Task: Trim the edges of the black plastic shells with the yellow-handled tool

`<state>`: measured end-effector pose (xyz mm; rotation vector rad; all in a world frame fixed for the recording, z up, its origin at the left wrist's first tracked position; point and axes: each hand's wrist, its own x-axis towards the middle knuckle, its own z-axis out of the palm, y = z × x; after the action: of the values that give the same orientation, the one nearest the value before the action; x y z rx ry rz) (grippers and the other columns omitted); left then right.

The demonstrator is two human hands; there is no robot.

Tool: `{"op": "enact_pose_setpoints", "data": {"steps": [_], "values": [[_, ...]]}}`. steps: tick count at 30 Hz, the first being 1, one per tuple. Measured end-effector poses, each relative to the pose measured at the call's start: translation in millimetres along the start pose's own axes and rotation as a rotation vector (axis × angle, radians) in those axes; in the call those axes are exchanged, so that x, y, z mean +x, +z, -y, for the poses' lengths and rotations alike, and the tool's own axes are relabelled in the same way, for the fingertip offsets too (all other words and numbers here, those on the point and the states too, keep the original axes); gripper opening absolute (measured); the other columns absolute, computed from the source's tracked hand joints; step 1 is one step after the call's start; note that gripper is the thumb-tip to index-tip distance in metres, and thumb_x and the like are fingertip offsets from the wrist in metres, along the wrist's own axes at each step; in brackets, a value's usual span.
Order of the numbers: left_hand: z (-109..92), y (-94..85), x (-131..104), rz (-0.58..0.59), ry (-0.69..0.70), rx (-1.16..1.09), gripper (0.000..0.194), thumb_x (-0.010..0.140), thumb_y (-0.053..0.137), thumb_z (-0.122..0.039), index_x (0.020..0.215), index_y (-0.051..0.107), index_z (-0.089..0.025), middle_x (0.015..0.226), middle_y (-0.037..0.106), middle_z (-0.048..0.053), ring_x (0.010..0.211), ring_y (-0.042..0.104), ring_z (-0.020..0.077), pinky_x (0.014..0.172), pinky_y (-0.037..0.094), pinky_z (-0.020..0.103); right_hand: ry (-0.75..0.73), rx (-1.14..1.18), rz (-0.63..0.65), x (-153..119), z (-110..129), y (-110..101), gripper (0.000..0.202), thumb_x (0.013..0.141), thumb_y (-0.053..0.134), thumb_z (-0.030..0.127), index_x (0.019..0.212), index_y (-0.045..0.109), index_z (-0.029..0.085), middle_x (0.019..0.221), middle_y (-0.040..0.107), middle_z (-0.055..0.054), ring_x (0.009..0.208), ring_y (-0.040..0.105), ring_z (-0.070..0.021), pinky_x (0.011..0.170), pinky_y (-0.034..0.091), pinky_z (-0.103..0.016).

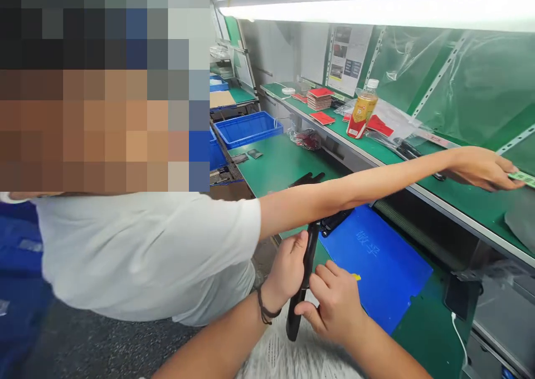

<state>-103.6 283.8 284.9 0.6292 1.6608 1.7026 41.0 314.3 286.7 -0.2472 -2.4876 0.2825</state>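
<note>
Both my hands are closed on a long, narrow black piece (295,315), which stands nearly upright in front of my body; its exact kind I cannot make out. My left hand (287,266) wraps its upper part, with the thumb along the side. Lower down, my right hand (336,301) grips it with curled fingers and the thumb toward me. Just beyond lies a blue sheet (376,262) with handwriting on it. More black parts (334,223) rest at its far left edge, partly hidden by another person's arm.
A person in a white shirt (146,251) stands close on my left. Their arm (355,192) reaches across above my hands, gripping a green strip (522,177). The shelf (468,206) holds a drink bottle (363,111) and stacked red cards (320,98). Also visible are a blue crate (248,129) and phone (457,296).
</note>
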Motion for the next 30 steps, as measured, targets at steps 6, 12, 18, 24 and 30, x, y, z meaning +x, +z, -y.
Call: {"op": "enact_pose_setpoints", "data": {"steps": [6, 12, 18, 24, 30], "values": [[20.2, 30.4, -24.9, 0.195, -0.084, 0.074, 0.07, 0.091, 0.042, -0.085, 0.064, 0.052, -0.022, 0.055, 0.048, 0.0, 0.053, 0.041, 0.0144, 0.051, 0.033, 0.032, 0.277, -0.085, 0.052, -57.7, 8.8, -9.5, 0.066, 0.106, 0.023, 0.071, 0.072, 0.049, 0.021, 0.07, 0.05, -0.002, 0.069, 0.038, -0.0177, 0.063, 0.015, -0.035], [50.8, 60.2, -37.3, 0.307, -0.261, 0.052, 0.072, 0.086, 0.046, -0.089, 0.065, 0.051, -0.02, 0.055, 0.046, -0.002, 0.049, 0.036, 0.0115, 0.047, 0.027, 0.028, 0.532, -0.014, 0.214, -111.9, 40.6, -16.5, 0.074, 0.096, 0.025, 0.087, 0.079, 0.056, 0.022, 0.075, 0.057, -0.003, 0.072, 0.044, -0.0185, 0.064, 0.016, -0.035], [83.4, 95.8, -26.5, 0.273, -0.405, -0.009, 0.068, 0.084, 0.054, -0.086, 0.065, 0.049, -0.021, 0.05, 0.044, -0.004, 0.044, 0.035, 0.0102, 0.043, 0.025, 0.025, 0.647, 0.004, 0.444, -135.7, 34.6, -36.8, 0.051, 0.093, 0.06, 0.074, 0.093, 0.062, 0.022, 0.089, 0.067, -0.004, 0.086, 0.055, -0.0224, 0.068, 0.026, -0.034], [93.4, 108.3, -18.2, 0.202, -0.478, -0.026, 0.062, 0.09, 0.055, -0.078, 0.067, 0.049, -0.021, 0.05, 0.046, -0.004, 0.044, 0.038, 0.0102, 0.043, 0.029, 0.024, 0.551, -0.12, 0.298, -145.1, 25.3, -30.2, 0.045, 0.1, 0.059, 0.061, 0.081, 0.062, 0.021, 0.075, 0.065, -0.003, 0.075, 0.054, -0.0196, 0.063, 0.023, -0.034], [96.1, 110.9, -2.7, 0.133, -0.608, -0.064, 0.058, 0.097, 0.05, -0.069, 0.067, 0.051, -0.02, 0.05, 0.046, -0.003, 0.041, 0.038, 0.01, 0.041, 0.03, 0.023, 0.48, -0.103, -0.044, -158.1, 17.8, -11.1, 0.049, 0.106, 0.053, 0.041, 0.063, 0.05, 0.02, 0.059, 0.052, 0.0, 0.062, 0.043, -0.0149, 0.061, 0.021, -0.034]]}}
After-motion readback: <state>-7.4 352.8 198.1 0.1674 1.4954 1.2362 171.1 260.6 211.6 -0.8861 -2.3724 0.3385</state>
